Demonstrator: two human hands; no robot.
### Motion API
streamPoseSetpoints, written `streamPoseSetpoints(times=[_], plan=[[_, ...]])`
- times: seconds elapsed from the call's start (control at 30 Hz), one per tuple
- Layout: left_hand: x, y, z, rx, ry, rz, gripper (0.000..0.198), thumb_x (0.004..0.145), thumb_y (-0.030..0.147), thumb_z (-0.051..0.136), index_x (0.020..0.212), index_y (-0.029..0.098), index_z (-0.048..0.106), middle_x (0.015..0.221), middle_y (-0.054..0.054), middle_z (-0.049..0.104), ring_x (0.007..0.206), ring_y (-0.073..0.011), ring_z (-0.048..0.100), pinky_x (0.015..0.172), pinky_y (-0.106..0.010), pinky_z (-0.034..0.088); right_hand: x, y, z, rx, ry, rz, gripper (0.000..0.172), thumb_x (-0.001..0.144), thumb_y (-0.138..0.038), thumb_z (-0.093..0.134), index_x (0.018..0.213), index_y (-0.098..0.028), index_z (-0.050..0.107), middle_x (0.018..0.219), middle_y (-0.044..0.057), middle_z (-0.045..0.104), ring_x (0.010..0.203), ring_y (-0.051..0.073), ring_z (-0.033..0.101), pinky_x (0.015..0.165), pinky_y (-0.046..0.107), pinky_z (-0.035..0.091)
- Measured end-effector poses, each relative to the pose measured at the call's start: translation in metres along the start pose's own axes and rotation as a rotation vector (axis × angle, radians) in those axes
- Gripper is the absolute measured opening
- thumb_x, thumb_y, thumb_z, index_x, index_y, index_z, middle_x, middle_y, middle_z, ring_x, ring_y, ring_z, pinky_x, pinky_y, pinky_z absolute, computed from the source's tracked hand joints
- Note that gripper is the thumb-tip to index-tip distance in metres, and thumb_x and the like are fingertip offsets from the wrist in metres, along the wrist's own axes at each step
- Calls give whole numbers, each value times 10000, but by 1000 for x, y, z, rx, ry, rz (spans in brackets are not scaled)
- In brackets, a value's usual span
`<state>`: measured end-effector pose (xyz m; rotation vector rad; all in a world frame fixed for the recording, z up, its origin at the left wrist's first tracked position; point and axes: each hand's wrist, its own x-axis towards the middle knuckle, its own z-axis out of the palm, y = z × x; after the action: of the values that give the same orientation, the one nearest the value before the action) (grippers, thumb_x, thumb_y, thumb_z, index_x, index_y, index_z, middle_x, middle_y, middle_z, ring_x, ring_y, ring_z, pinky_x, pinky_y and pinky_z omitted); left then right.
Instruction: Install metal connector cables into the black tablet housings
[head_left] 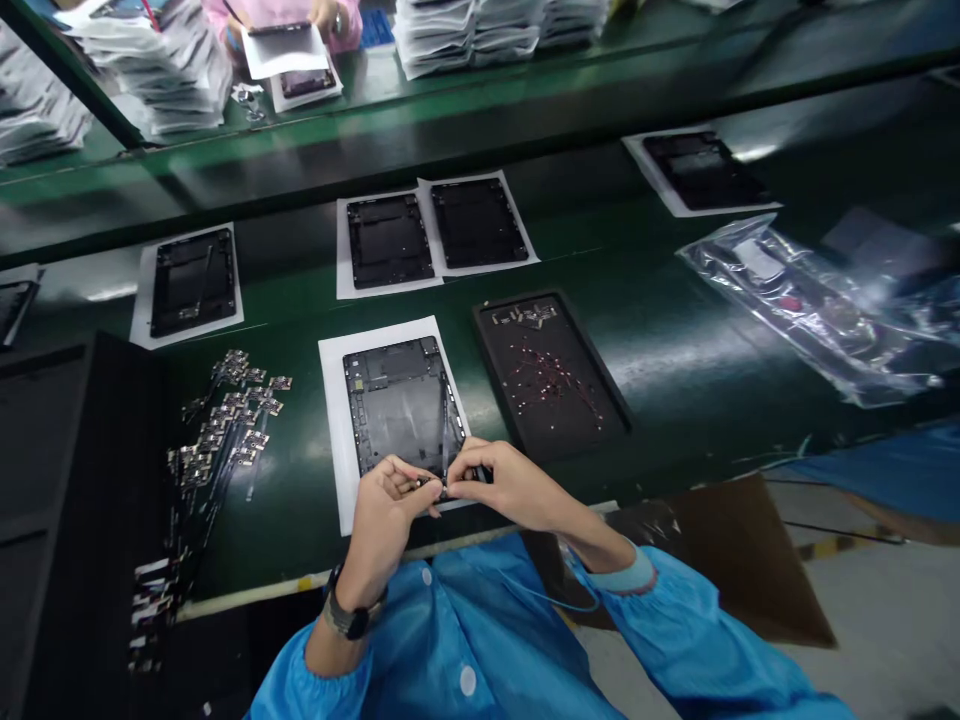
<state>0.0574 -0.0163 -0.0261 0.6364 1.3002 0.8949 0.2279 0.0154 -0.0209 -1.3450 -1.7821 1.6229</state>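
A black tablet back housing (397, 400) lies on a white sheet (336, 420) in front of me. At its lower edge my left hand (390, 505) is closed, thumb and fingers pinching a small circuit board (424, 482). My right hand (510, 482) is also closed at that spot, its thumb and forefinger pinched on the board's right end, though the fingers hide most of it. A thin flat ribbon cable (444, 420) runs up the housing's right side from between the fingertips.
Left lie several small boards with ribbon cables (232, 410) beside a black box (90, 480). A black tray (607, 390) holds red wires (551, 375) and metal parts. Behind are more housings (390, 240); a plastic bag (795, 300) lies right. A co-worker's hand (326, 18) shows across.
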Motion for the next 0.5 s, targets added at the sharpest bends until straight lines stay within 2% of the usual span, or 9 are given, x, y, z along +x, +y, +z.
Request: streamPoseSetpoints(times=[0.13, 0.5], plan=[[1, 5, 1, -33, -22, -21, 338, 594, 244, 807, 687, 156, 495, 688, -11, 673, 515, -105, 598, 529, -231, 511, -1, 3, -3, 62, -6, 2, 52, 764, -158, 665, 727, -160, 702, 741, 12, 593, 722, 153, 565, 693, 270, 424], [3, 3, 1, -26, -39, -59, 307, 589, 211, 814, 684, 146, 529, 656, -14, 691, 530, -103, 622, 587, -219, 510, 0, 6, -4, 104, -3, 19, 46, 737, -159, 670, 694, -158, 687, 718, 4, 575, 701, 146, 550, 680, 266, 419]])
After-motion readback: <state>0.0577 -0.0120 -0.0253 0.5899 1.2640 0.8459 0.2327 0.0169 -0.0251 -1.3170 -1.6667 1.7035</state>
